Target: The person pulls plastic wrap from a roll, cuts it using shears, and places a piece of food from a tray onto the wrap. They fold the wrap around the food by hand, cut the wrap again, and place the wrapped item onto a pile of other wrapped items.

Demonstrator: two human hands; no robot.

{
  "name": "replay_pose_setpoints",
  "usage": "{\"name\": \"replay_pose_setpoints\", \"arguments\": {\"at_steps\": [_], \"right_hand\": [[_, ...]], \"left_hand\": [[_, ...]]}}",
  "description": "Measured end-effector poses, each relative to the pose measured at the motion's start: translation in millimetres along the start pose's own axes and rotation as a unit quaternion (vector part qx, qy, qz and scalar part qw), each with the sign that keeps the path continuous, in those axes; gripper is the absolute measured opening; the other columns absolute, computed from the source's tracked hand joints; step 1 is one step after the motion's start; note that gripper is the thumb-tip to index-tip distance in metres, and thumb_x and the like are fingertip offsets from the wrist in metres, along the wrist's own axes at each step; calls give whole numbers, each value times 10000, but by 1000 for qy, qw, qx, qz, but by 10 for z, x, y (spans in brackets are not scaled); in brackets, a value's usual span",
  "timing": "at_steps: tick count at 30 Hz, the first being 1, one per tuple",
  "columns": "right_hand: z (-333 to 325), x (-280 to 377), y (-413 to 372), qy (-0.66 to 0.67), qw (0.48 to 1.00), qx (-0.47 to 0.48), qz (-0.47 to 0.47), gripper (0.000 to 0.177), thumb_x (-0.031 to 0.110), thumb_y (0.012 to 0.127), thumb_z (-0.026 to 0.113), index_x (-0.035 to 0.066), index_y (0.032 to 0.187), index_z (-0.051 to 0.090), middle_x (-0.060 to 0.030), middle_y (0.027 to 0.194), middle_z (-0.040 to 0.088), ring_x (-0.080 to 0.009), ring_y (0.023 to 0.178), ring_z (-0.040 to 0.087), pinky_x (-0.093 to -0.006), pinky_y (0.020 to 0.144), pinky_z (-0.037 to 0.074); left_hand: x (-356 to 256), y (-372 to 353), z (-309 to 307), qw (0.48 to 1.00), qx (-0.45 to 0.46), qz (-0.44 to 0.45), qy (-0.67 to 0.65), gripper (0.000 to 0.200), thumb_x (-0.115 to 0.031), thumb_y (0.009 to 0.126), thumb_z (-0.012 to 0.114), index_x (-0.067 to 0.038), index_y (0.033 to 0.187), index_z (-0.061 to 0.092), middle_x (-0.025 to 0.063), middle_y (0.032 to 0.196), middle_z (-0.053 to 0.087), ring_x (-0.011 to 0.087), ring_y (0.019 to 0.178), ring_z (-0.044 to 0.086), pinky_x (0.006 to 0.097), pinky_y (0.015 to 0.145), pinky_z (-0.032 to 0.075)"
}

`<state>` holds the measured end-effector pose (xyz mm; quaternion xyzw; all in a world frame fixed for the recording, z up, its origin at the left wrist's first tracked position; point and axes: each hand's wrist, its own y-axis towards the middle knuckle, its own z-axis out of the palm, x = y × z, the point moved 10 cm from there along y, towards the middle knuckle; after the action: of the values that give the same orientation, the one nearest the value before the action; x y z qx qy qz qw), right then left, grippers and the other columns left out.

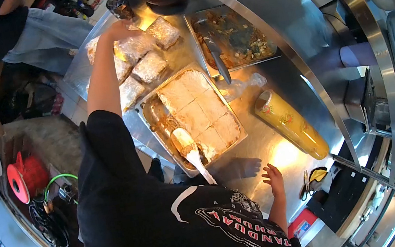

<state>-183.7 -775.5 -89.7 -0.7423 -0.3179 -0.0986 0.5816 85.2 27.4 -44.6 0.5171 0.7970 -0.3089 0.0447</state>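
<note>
Work at the steel table (288,173), seen from above, with the baking tray (158,136) of sliced bake as landmark. The cut slabs (192,117) lie in that tray, with residue along its left side. A white spoon (194,157) rests across its near edge, handle towards me. Beyond the tray and to its left sit the film-wrapped packets (150,67). My left hand (122,30) is among the farthest of these; its fingers are blurred, and I cannot tell whether they pinch a packet. My right hand (273,179), near the tray's right corner, is loosely spread and holds nothing. Right of the tray lies the yellow film roll (291,125); beyond it, a second tray (250,64) carries a knife (219,61). I judge the step in hand to be placing or straightening a wrapped packet; the next move calls for a light touch, sparing the film and neighbouring packets.
</note>
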Motion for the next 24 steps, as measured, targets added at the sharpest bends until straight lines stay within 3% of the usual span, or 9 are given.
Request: {"name": "replay_pose_setpoints", "arguments": {"at_steps": [8, 9, 11, 13, 15, 18, 20, 22, 24], "right_hand": [[-145, -86, 134, -75, 996, -38, -34, 432, 279, 900, 533, 87, 1286, 503, -63, 1112, 616, -154, 858, 614, -286, 688, 494], [-173, -109, 141, -101, 992, -40, -61, 427, 293, 895, 548, 83, 1267, 522, -65, 1083, 629, -147, 834, 619, -285, 665, 498], [-311, -151, 72, -158, 978, -85, -105, 397, 287, 887, 572, 65, 1216, 564, -74, 987, 656, -153, 765, 637, -285, 619, 506], [-462, -218, 40, -194, 959, -133, -160, 364, 264, 874, 577, 54, 1171, 587, -91, 918, 674, -157, 746, 654, -285, 645, 513], [-647, -349, 24, -231, 939, -175, -188, 342, 247, 868, 572, 48, 1145, 598, -104, 876, 681, -168, 733, 663, -290, 666, 515], [-1145, -523, 175, -200, 922, -261, -203, 315, 220, 877, 548, 47, 1133, 603, -112, 869, 682, -185, 727, 669, -294, 680, 514], [-1603, -411, 129, -154, 903, -348, -200, 306, 197, 893, 507, 48, 1144, 597, -96, 897, 684, -166, 740, 668, -283, 651, 519], [-2067, -467, 230, 74, 911, -366, -175, 297, 186, 913, 516, 60, 1176, 575, -82, 942, 665, -150, 683, 633, -272, 590, 499], [-2420, -479, 534, 170, 909, -339, -171, 444, 190, 916, 509, 68, 1336, 431, -118, 1189, 575, -155, 907, 606, -267, 628, 497]], "left_hand": [[140, 73, -35, 982, -56, 86, -159, 618, -258, 782, 680, -93, 1335, 459, 156, 1253, 544, 253, 1117, 537, 350, 917, 428], [497, 467, 67, 970, -114, 139, -167, 549, -206, 811, 651, -83, 1316, 473, 176, 1255, 537, 260, 1105, 544, 344, 919, 427], [-225, -376, -316, 932, -321, 168, -12, 459, -198, 843, 630, -72, 1269, 517, 181, 1206, 567, 268, 1074, 562, 335, 913, 433], [-699, -866, -300, 873, -427, 213, -104, 365, -208, 858, 624, -59, 1187, 571, 160, 1095, 615, 264, 1009, 585, 317, 873, 452], [-1382, -1354, 136, 889, -362, 144, -242, 284, -198, 871, 611, -35, 1104, 599, 121, 998, 640, 231, 938, 596, 312, 836, 462], [-2645, -1826, 1392, 824, -145, 329, -438, 179, -68, 893, 547, -61, 1063, 603, 27, 959, 637, 125, 843, 580, 256, 754, 468], [-3477, -2422, 1947, 894, -61, 301, -327, 197, -82, 869, 559, -78, 1059, 611, 41, 949, 646, 127, 831, 593, 284, 669, 508], [-3944, -2588, 2622, 901, 73, 299, -307, 339, -153, 851, 594, -29, 1161, 538, 113, 1081, 616, 224, 962, 605, 350, 799, 495], [-4086, -2485, 2980, 926, -3, 268, -267, 453, -182, 829, 623, 5, 1213, 472, 174, 1134, 575, 279, 1013, 577, 371, 853, 472]]}}
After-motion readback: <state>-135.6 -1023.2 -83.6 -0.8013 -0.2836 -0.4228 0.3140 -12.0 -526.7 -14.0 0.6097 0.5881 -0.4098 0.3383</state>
